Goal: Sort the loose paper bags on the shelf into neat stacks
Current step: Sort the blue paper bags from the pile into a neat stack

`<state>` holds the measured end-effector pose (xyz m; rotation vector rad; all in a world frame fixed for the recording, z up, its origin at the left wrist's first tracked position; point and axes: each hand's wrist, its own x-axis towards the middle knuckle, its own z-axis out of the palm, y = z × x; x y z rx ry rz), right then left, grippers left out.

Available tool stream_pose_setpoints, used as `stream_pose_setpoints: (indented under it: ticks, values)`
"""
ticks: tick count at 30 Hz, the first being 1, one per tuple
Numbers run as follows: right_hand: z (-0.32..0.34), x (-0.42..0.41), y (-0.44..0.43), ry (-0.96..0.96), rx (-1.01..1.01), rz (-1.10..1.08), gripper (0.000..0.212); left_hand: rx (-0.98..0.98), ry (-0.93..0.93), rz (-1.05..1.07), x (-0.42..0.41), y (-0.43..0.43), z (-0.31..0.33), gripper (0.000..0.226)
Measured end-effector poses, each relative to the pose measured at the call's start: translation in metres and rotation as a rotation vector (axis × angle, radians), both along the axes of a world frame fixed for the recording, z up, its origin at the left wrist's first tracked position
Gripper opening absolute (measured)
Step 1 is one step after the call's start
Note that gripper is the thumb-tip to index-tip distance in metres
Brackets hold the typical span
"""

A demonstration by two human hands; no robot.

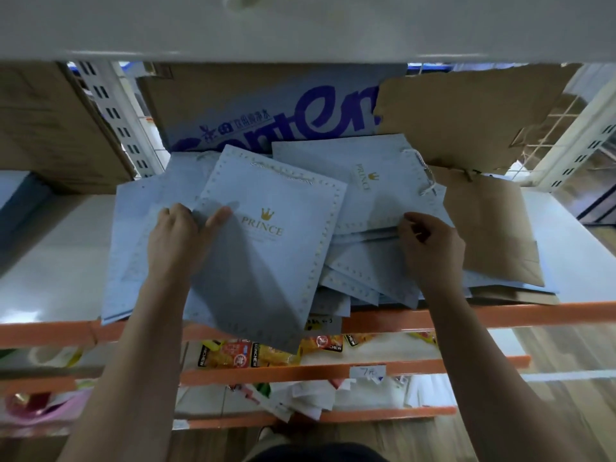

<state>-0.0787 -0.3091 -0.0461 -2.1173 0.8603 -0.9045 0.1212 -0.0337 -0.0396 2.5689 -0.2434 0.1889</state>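
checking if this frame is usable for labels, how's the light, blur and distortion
Head view: dim, bluish light; the left hand throws a shadow across the top blue bag, whose PRINCE print is legible. Head view: upper shelf edge is blurred, floor at lower right streaks, the orange rail bows from the wide lens.

Left hand grips the left edge of the top pale blue PRINCE bag, thumb on its face; the bag overhangs the shelf's orange front rail; right hand pinches the lower edge of a second PRINCE bag atop a loose blue heap; brown paper bag lies at the right; printed cardboard box stands behind; snack packets sit on the tier below.
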Motion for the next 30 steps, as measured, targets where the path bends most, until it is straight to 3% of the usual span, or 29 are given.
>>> stream_pose_setpoints:
  ticks: [4,12,14,19,25,30]
  values:
    - [0.001,0.006,0.006,-0.148,0.152,-0.071,0.028,-0.026,-0.003,-0.001,0.003,0.006,0.002,0.059]
    - [-0.002,0.028,0.032,-0.623,0.803,-0.097,0.055,-0.098,0.003,0.001,0.005,0.011,0.004,0.052]
    - [-0.001,0.033,0.032,-0.723,0.953,-0.035,0.048,-0.106,0.004,-0.005,0.005,0.011,0.004,0.052]
    - [0.005,0.045,0.032,-0.636,1.028,0.051,0.017,-0.132,0.007,-0.021,0.005,0.010,0.005,0.053]
    - [0.009,0.040,0.021,-0.619,1.035,0.112,0.034,-0.199,-0.032,-0.029,0.005,0.011,0.009,0.051]
    - [0.007,0.021,0.009,-0.360,0.898,0.159,0.030,-0.263,-0.061,-0.005,0.005,0.021,0.011,0.051]
